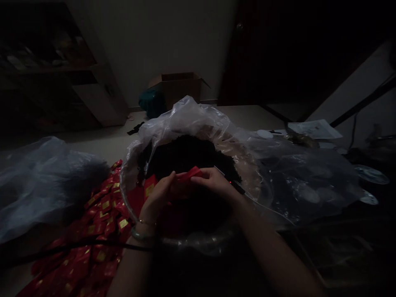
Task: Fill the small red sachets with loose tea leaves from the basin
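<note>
A red packet point(185, 185) is stretched between my two hands above a round basin lined with clear plastic point(126, 194). My left hand point(160, 189) grips its left side, with a bracelet and a bangle on the wrist. My right hand point(213, 181) pinches its upper right edge between thumb and fingers. Behind the hands lies a heap of dark, loose, leaf-like stuff point(188, 150). Close to my right hand sits a small dark device point(236, 187) with a red light and a white cable. Another red packet with a gold label point(149, 186) is beside my left hand.
Many red packets point(102, 214) are piled left of the basin, near a big clear plastic bag point(46, 181). More plastic sheeting point(309, 177) spreads on the right. An open cardboard box point(182, 88) and a teal bag point(152, 103) stand by the wall. The room is dim.
</note>
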Available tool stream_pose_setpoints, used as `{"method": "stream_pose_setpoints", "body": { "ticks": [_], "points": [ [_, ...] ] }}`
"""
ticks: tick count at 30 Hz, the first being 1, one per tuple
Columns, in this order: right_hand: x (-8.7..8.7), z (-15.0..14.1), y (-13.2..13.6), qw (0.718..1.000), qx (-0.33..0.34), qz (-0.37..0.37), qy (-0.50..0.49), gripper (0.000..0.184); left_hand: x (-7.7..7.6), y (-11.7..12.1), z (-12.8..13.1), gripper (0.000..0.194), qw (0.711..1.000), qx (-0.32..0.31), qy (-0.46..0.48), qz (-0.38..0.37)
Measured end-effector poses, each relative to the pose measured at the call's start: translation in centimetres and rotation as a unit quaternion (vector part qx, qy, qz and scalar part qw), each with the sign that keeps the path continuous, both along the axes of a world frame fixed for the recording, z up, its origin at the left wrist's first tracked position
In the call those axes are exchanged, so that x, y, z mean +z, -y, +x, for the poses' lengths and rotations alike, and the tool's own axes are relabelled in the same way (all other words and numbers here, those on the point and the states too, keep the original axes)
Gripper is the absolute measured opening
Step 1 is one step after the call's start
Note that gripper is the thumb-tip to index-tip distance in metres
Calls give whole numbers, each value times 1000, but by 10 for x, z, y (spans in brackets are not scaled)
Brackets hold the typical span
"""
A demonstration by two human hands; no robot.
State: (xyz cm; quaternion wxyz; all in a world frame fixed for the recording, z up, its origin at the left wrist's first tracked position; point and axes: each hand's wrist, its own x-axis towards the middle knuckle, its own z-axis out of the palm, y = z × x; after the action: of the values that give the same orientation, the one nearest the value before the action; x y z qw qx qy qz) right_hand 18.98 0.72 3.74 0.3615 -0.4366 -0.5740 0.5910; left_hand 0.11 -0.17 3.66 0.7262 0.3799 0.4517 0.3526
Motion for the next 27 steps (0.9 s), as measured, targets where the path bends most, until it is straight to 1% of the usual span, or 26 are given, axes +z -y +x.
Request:
{"method": "stream_pose_setpoints", "body": {
  "ticks": [2, 3, 4, 5, 7, 9, 11, 13, 14, 16, 19, 20, 21, 22, 25, 27],
  "points": [
    [2, -2, 4, 995, 94, -41, 16, 36, -1, 2, 4, 46, 1000, -2, -13, 16],
    [2, -3, 5, 990, 126, -56, 27, 37, -1, 3, 6, 44, 999, -4, -19, 25],
    [2, -3, 6, 987, 141, -66, 37, 38, -2, 4, 7, 44, 999, -5, -23, 31],
    [1, -4, 6, 987, 139, -71, 44, 40, -2, 6, 7, 44, 999, -9, -25, 30],
    [-2, -4, 4, 992, 98, -52, 54, 41, -3, 6, 4, 47, 999, -15, -34, 21],
    [-5, -3, 0, 997, 30, 3, 75, 40, -6, 4, -1, 48, 997, -35, -72, 20],
    [-8, -1, -4, 991, -30, 69, 108, 37, -9, -1, -8, 47, 990, -61, -124, 41],
    [-8, 0, -5, 984, -58, 108, 125, 37, -12, -6, -13, 45, 984, -77, -150, 64],
    [-7, 1, -4, 984, -55, 115, 122, 35, -13, -8, -15, 44, 982, -77, -155, 74],
    [-4, 2, -2, 989, -14, 104, 101, 31, -13, -9, -16, 45, 981, -71, -160, 86],
    [0, 4, 1, 989, 106, 64, 77, 34, -13, -8, -15, 49, 979, -68, -175, 83],
    [0, 4, 1, 986, 139, 54, 81, 36, -14, -7, -14, 51, 978, -70, -179, 80],
    [0, 4, 2, 983, 155, 47, 89, 37, -15, -7, -13, 51, 978, -73, -179, 78],
    [-1, 4, 2, 982, 157, 45, 100, 39, -16, -6, -12, 51, 979, -79, -173, 78],
    [-5, 4, 0, 984, 107, 59, 130, 47, -19, -7, -11, 46, 977, -125, -148, 85],
    [-6, 4, -1, 985, 95, 65, 126, 49, -19, -7, -12, 43, 974, -140, -148, 94]
  ]
}}
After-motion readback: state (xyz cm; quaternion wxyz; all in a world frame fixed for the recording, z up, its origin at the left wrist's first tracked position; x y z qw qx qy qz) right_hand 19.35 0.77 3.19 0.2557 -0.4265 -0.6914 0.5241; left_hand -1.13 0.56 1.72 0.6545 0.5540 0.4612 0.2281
